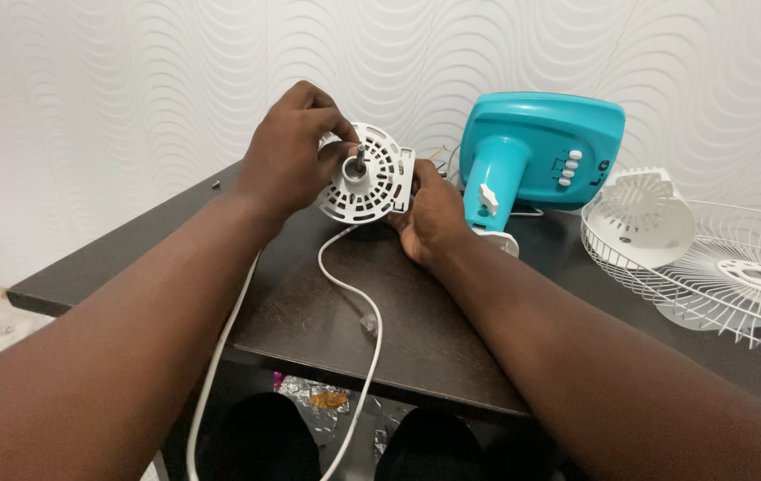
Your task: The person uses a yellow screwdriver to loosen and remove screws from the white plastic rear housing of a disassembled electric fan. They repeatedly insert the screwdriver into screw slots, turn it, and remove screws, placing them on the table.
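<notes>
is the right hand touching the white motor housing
Touching. The head view shows the right hand wrapped against the right edge of the white motor housing, fingers behind it, with no gap.

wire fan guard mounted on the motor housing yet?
No. The wire guard lies on the table to the right, apart from the white motor housing held by both hands.

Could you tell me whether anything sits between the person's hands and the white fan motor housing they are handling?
Nothing visible does. The left hand already grips the white motor housing at its upper left rim, fingers near the metal shaft, and the right hand holds its right edge. The white power cord trails below, clear of both hands.
</notes>
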